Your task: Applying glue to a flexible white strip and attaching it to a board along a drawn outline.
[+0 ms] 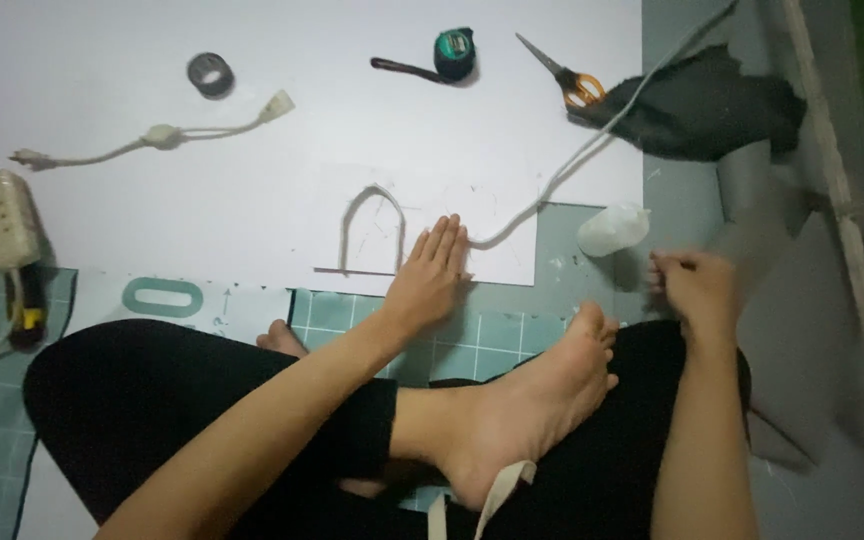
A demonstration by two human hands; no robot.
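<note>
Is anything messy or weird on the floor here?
A little. The black cloth lies crumpled at the sheet's edge, partly over the scissors, and a white cord snakes loosely across the paper. Nothing looks spilled or broken.

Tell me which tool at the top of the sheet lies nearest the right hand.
The orange-handled scissors, lying beside the dark cloth. The tape measure and the tape roll sit further left of the right hand.
</note>
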